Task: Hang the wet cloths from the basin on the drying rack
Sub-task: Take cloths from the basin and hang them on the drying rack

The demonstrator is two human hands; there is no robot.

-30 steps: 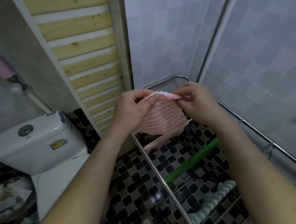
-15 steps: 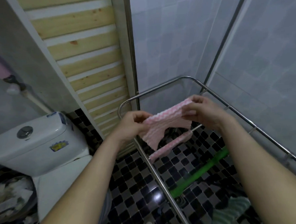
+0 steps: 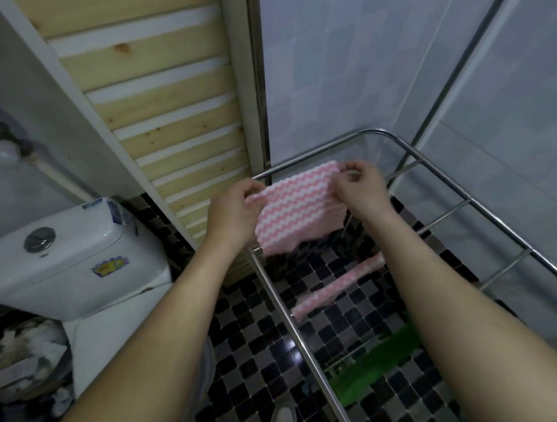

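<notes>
A pink-and-white zigzag cloth (image 3: pixel 298 211) is stretched flat between both hands above the far end of the steel drying rack (image 3: pixel 314 364). My left hand (image 3: pixel 235 210) pinches its left top corner and my right hand (image 3: pixel 360 187) pinches its right top corner. The cloth's lower edge hangs down inside the rack frame. A second pink cloth (image 3: pixel 337 285) hangs folded over a rack rod closer to me. The basin is out of view.
A white toilet cistern (image 3: pixel 66 254) stands at left, with a full waste bin (image 3: pixel 23 359) in front of it. A slatted wooden panel (image 3: pixel 168 107) leans against the wall behind. A green object (image 3: pixel 375 367) lies under the rack on the checkered floor. Tiled walls close in at right.
Both hands have moved away from me and spread the pink cloth out flat, from bunched to fully stretched. The view has tilted so that more of the rack's far end shows.
</notes>
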